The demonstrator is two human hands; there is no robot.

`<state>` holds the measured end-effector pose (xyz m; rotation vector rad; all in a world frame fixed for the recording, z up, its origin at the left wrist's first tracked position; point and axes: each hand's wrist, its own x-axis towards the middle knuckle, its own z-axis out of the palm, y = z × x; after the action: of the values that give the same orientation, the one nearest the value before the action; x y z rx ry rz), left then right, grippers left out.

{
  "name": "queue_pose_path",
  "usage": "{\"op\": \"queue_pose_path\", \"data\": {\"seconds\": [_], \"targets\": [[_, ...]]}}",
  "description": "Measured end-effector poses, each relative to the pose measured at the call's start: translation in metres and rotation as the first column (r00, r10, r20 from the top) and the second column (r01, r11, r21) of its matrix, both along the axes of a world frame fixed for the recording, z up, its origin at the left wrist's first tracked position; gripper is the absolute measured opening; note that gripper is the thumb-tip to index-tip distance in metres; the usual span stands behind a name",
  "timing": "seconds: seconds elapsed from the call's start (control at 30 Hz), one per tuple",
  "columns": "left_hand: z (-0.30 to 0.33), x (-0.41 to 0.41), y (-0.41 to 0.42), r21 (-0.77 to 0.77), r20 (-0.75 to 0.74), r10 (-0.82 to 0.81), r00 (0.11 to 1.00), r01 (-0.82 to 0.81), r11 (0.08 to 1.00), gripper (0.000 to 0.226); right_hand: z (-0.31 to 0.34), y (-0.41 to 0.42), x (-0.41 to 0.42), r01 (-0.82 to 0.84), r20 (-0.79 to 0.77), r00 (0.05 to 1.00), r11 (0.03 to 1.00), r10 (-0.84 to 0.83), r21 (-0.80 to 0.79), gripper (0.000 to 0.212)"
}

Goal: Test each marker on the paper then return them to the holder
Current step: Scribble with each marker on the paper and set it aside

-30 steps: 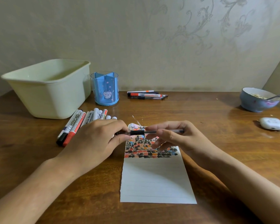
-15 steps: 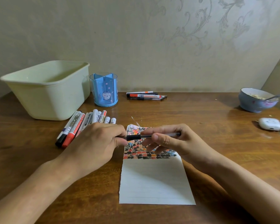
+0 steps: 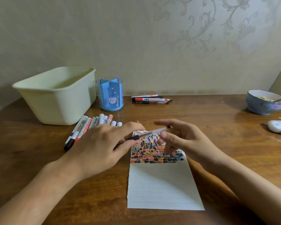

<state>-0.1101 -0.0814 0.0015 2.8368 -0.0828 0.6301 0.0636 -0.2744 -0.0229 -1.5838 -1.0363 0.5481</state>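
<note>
A thin pen (image 3: 150, 133) with a clear barrel and a black end hangs slanted over the top of the lined paper (image 3: 162, 184), whose upper part is filled with black, red and blue test marks. My left hand (image 3: 102, 146) grips the pen's black end. My right hand (image 3: 177, 138) hovers at the clear end with its fingers spread and loose, index finger above the barrel and thumb below it. The blue pen holder (image 3: 109, 95) stands empty at the back. A row of several whiteboard markers (image 3: 89, 125) lies left of the paper.
A pale green plastic tub (image 3: 58, 95) sits left of the holder. A few more markers (image 3: 151, 99) lie at the back by the wall. At the right are a blue bowl with a spoon (image 3: 264, 102) and a white case (image 3: 278, 126).
My right hand's pinch on the barrel has loosened and its fingers have spread. The pen has tilted, its clear end rising, while my left hand keeps hold of the black end.
</note>
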Motion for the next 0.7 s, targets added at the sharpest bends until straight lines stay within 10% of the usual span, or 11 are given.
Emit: {"op": "queue_pose_path", "data": {"seconds": [0.23,0.7], "targets": [[-0.002,0.0,0.035,0.006,0.176,0.436,0.883,-0.444,0.896,0.017,-0.008,-0.002,0.013,0.193,0.523,0.849,0.967,-0.079,-0.167,0.031],[-0.022,0.005,0.071,0.077,-0.048,0.649,0.759,-0.645,0.76,0.011,-0.007,-0.005,0.012,0.188,0.645,0.734,0.849,0.213,-0.494,0.08]]}}
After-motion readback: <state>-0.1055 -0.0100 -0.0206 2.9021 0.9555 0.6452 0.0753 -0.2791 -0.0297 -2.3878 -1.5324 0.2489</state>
